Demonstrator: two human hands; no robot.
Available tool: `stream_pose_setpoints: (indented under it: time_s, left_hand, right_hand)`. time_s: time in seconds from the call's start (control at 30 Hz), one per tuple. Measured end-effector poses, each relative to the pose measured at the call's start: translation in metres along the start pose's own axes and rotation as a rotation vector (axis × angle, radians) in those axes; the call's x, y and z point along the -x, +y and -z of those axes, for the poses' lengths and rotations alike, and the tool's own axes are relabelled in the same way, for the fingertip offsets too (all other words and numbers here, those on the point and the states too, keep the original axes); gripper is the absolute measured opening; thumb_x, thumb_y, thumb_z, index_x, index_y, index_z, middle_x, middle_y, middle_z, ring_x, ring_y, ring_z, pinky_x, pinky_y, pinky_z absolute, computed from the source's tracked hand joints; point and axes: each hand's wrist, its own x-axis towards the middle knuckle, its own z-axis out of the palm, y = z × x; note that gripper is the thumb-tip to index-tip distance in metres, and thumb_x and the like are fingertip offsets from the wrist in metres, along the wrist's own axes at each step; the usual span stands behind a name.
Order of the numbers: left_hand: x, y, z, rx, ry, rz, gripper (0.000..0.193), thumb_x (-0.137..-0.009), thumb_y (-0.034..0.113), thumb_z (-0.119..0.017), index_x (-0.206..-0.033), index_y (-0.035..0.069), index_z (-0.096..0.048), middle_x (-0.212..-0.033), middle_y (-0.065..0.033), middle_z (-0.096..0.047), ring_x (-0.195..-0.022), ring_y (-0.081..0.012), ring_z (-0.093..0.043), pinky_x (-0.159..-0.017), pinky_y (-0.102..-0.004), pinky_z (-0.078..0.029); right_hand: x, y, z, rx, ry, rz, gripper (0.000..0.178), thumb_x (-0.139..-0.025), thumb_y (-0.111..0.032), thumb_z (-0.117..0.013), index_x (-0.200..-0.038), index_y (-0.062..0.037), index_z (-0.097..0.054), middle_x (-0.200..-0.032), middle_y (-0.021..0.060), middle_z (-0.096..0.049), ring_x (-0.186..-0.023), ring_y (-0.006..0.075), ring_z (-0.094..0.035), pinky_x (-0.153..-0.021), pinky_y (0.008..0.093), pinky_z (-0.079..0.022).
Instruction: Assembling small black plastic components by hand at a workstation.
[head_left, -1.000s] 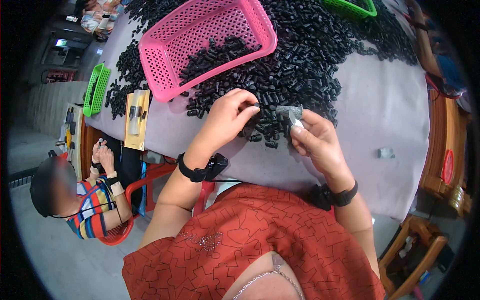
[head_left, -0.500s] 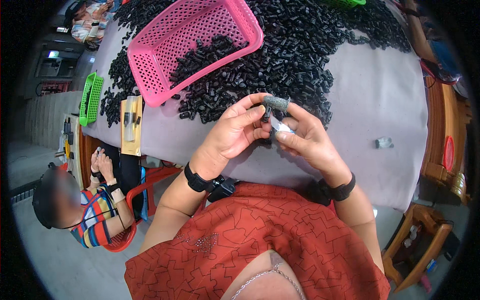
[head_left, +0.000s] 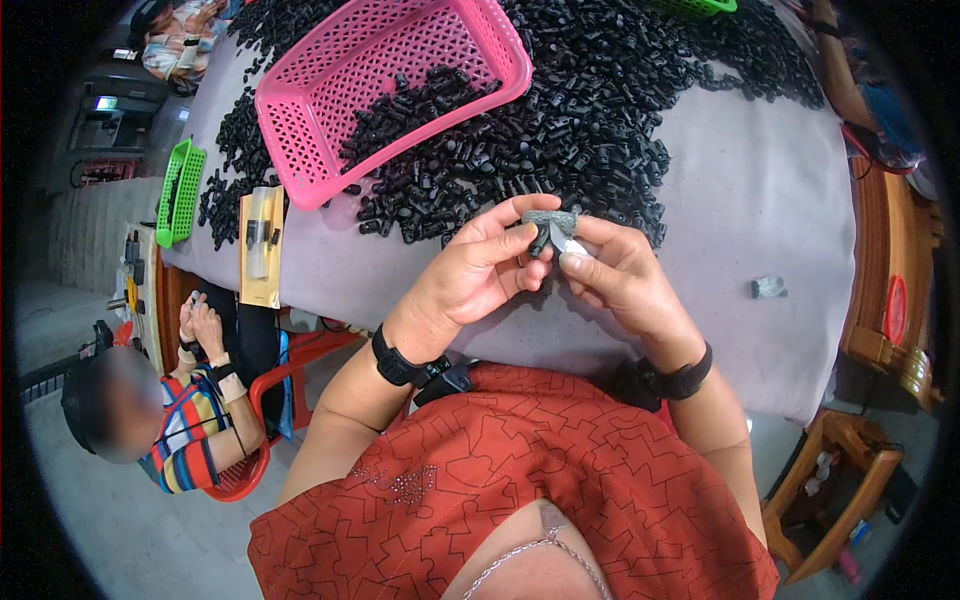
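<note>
Over the near edge of the table both my hands meet. My left hand point(head_left: 476, 258) is closed, pinching a small black plastic part point(head_left: 540, 240) between thumb and fingers. My right hand point(head_left: 628, 277) grips a small pale blade point(head_left: 564, 240) between thumb and fingers, its tip against or very close to the black part. A grey knitted finger sleeve point(head_left: 550, 217) covers the tip of my right index finger. Exactly where blade and part meet is hidden by my fingers. Just beyond my hands lies a large heap of similar black parts point(head_left: 600, 110).
A pink perforated basket point(head_left: 300, 150) tilts on the heap with black parts inside. To the left are a tan board point(head_left: 260, 292) with a clear tube and a green basket point(head_left: 180, 195). A grey piece point(head_left: 768, 287) lies right. Co-workers sit around, one point(head_left: 200, 420) at left.
My hands have turned slightly, and the sleeved fingertip has dropped lower over the black part. The blade has shifted up and toward the part. Both grips stay closed.
</note>
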Motion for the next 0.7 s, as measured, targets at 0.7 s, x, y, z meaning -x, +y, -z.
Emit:
stream_pose_setpoints:
  time_s: [0.7]
  left_hand:
    - [0.001, -0.0038, -0.0016, -0.045, 0.021, -0.035, 0.042, -0.096, 0.014, -0.055, -0.134, 0.001, -0.044, -0.095, -0.0064, -0.061, -0.076, -0.0133, -0.061, -0.068, -0.0249, -0.054]
  right_hand:
    - [-0.0008, -0.0008, -0.0018, -0.02, 0.003, -0.001, 0.021, -0.093, -0.013, -0.06, -0.11, -0.0014, -0.06, -0.078, -0.0027, -0.06, -0.057, 0.0005, -0.043, -0.047, 0.0152, -0.032]
